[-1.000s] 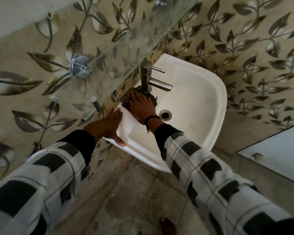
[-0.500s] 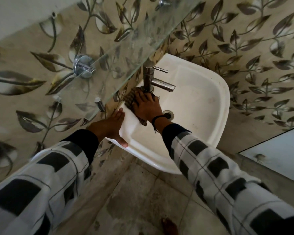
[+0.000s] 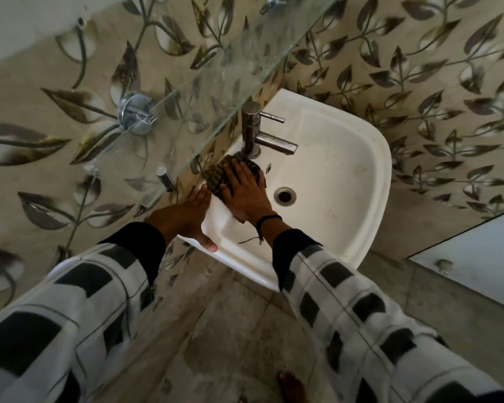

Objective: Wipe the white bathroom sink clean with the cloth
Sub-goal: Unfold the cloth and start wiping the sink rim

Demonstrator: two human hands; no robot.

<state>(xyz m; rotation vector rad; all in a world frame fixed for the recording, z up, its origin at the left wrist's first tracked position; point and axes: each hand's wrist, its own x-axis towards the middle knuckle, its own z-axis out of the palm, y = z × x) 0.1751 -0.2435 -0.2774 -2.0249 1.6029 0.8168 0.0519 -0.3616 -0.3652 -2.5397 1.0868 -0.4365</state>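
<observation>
The white sink point(image 3: 332, 175) is gripped at its near corner by the left hand point(image 3: 184, 219), thumb over the rim. The right hand point(image 3: 245, 194) presses the striped cloth point(image 3: 217, 177) flat, fingers spread, beside the steel tap point(image 3: 252, 126). A glass shelf point(image 3: 216, 68) sticks out above.

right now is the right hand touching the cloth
Touching. The head view shows the right hand lying flat on the cloth, fingers spread across it, pressing it onto the sink beside the tap.

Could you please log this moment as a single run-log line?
phase: wiping | right hand: presses cloth beside tap | left hand: holds sink rim | drain: uncovered
</observation>
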